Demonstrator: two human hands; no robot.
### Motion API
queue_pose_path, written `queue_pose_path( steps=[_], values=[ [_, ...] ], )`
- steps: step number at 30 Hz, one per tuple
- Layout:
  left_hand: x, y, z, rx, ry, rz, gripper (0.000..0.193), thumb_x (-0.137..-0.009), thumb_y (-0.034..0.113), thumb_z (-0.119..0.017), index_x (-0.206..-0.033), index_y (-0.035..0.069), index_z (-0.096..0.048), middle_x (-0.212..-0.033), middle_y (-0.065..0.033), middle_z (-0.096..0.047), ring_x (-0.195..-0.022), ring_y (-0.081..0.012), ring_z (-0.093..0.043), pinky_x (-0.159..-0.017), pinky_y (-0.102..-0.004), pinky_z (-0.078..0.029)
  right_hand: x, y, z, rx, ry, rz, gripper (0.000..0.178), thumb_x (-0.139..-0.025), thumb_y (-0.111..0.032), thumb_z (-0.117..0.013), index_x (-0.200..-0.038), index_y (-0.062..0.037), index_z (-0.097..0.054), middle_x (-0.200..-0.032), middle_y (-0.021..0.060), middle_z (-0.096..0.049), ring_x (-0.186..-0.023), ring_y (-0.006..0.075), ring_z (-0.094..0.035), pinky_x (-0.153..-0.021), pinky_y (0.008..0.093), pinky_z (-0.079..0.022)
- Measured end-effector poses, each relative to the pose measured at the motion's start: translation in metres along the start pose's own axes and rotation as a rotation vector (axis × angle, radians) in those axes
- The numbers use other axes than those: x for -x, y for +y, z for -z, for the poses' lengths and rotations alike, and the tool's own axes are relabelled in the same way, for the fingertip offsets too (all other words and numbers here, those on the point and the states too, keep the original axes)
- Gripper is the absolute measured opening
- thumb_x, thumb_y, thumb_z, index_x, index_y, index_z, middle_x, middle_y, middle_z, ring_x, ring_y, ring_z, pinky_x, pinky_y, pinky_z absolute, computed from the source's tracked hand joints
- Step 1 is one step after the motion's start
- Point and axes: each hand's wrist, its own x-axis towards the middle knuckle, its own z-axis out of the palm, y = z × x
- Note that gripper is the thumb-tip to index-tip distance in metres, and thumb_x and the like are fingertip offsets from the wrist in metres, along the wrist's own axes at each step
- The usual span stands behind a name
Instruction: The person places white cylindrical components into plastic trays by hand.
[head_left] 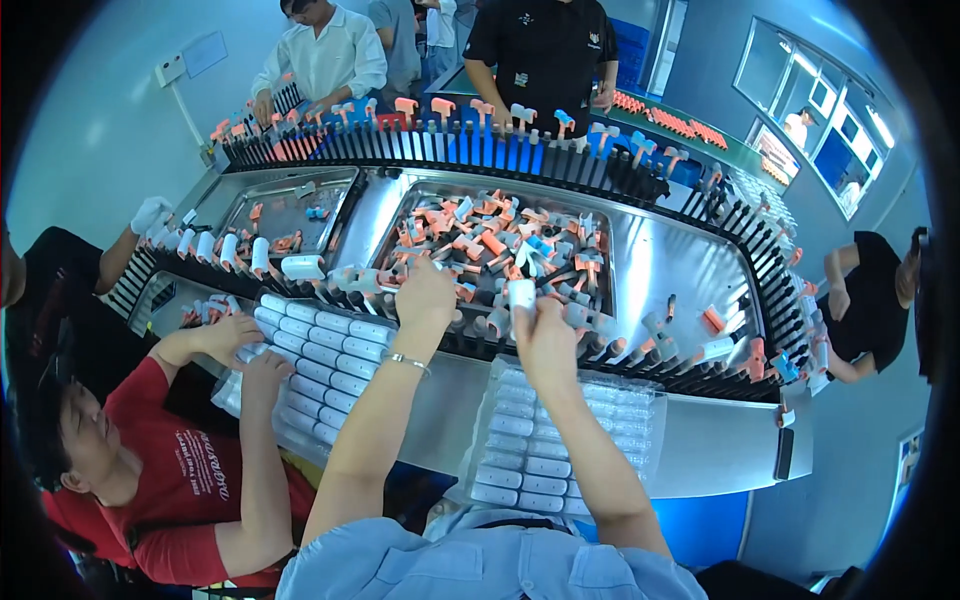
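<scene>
My right hand grips a white rounded plastic shell, held upright above the near row of black posts. My left hand, with a bracelet at the wrist, reaches over the same row. Its fingers are bent together by the orange clamp-like pieces, and what they hold is hidden. Beyond both hands, a metal tray holds a heap of orange, grey and blue clamp-like pieces. Under my right forearm lies a clear plastic tray of white shells.
Left of me, a person in a red shirt has both hands at another tray of white shells. Black posts on a curved track ring the metal table. Other people stand at the far side and both ends.
</scene>
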Motion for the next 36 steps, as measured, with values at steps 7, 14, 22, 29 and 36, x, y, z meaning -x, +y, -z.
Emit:
queue_pose_path(
  steps=[7,14,22,29,36],
  values=[
    [0.096,-0.014,0.000,0.473,0.519,-0.349,0.027,-0.076,-0.004,-0.058,-0.100,-0.002,-0.048,-0.099,-0.0198,-0.052,-0.091,-0.0375,-0.050,-0.082,-0.0437,-0.038,-0.035,-0.060,-0.028,0.297,-0.275,0.217,0.056,-0.086,-0.017,-0.050,-0.122,0.0204,-0.030,-0.058,0.0197,-0.060,-0.056,0.0341,-0.064,-0.048,0.0393,-0.052],
    [0.191,-0.033,-0.084,0.485,-0.373,-0.780,0.041,-0.076,0.011,-0.059,-0.116,0.002,-0.052,-0.117,-0.0195,-0.053,-0.112,-0.0349,-0.049,-0.097,-0.0451,-0.036,-0.029,-0.098,-0.055,0.165,-0.276,0.192,0.033,-0.080,-0.012,-0.056,-0.103,0.0112,-0.050,-0.071,0.0204,-0.061,-0.063,0.0341,-0.065,-0.050,0.0401,-0.053],
    [0.192,-0.040,-0.118,0.804,-0.589,-0.549,0.048,-0.084,0.029,-0.058,-0.124,0.005,-0.048,-0.114,-0.0104,-0.055,-0.108,-0.0252,-0.050,-0.093,-0.0400,-0.037,-0.021,-0.112,-0.147,0.278,-0.296,0.441,0.053,-0.077,-0.006,-0.052,-0.121,0.0189,-0.036,-0.096,0.0327,-0.057,-0.073,0.0264,-0.063,-0.057,0.0273,-0.053],
    [0.162,-0.023,-0.105,0.361,-0.481,-0.947,0.048,-0.083,0.027,-0.053,-0.123,0.003,-0.044,-0.115,-0.0171,-0.053,-0.106,-0.0346,-0.048,-0.090,-0.0436,-0.038,0.015,-0.083,-0.124,-0.194,-0.416,0.602,0.050,-0.084,-0.014,-0.055,-0.128,0.0029,-0.036,-0.122,0.0233,-0.045,-0.086,0.0355,-0.059,-0.074,0.0376,-0.051],
    [0.110,0.022,-0.009,0.689,-0.313,-0.750,0.043,-0.079,0.015,-0.063,-0.117,0.002,-0.046,-0.116,-0.0185,-0.054,-0.102,-0.0351,-0.055,-0.088,-0.0403,-0.045,0.101,0.077,0.098,0.043,-0.401,0.191,0.011,-0.079,-0.015,-0.063,-0.088,-0.0088,-0.065,-0.073,0.0094,-0.060,-0.067,0.0279,-0.061,-0.061,0.0372,-0.050]
  ],
)
